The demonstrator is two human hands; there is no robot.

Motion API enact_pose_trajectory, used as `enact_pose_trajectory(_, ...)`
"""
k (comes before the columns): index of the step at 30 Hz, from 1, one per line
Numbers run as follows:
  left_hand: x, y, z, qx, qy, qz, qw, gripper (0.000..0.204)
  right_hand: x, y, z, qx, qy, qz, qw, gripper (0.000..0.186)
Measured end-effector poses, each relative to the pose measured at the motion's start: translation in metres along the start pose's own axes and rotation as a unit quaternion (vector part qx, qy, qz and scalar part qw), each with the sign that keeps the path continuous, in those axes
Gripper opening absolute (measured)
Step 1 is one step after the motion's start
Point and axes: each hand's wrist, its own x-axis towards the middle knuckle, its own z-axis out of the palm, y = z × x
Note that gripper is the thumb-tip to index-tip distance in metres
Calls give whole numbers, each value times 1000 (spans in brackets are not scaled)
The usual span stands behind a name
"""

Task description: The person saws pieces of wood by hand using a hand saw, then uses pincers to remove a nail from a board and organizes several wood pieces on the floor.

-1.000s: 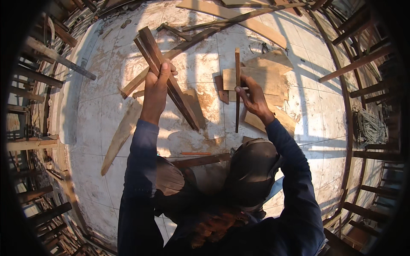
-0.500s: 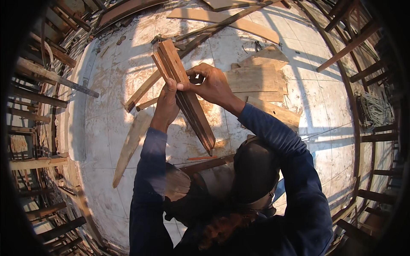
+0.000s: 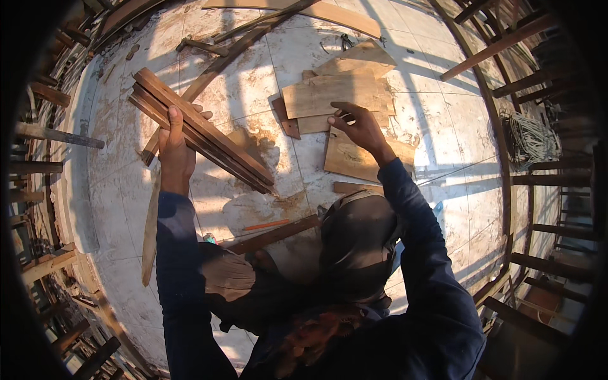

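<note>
My left hand [image 3: 177, 149] is wrapped round a bundle of reddish-brown wooden strips [image 3: 202, 133]. Its thumb lies across the top and the fingertips show at the far side. The strips lie side by side, slanting from the upper left down toward my knees. Away from the bundle, my right hand [image 3: 361, 126] hovers over flat wooden boards [image 3: 332, 95], thumb and forefinger apart and the other fingers loosely bent. Nothing shows between its fingers. An orange pencil-like stick [image 3: 266, 225] lies on the floor before my knees, near a dark wooden strip [image 3: 275, 235].
A hammer [image 3: 202, 46] lies beyond the bundle, beside a long wooden bar [image 3: 231, 57]. Another board [image 3: 367, 155] rests near my right forearm. A long pale wood piece [image 3: 151, 231] is left of my left arm. Coiled cord [image 3: 532, 140] sits at the far right.
My right hand has let go of the wooden strips and moved right, over the boards. My left hand has carried the bundle left and tilted it flatter. The view has shifted.
</note>
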Motion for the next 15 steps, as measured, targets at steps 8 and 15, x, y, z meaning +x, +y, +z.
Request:
enact_pose_trajectory(8,-1,-35,5,206,-8,47,977,37,-187,166,40,32,360,289,886,35)
enact_pose_trajectory(15,8,-64,15,290,10,61,955,30,-188,168,62,542,319,430,648,26)
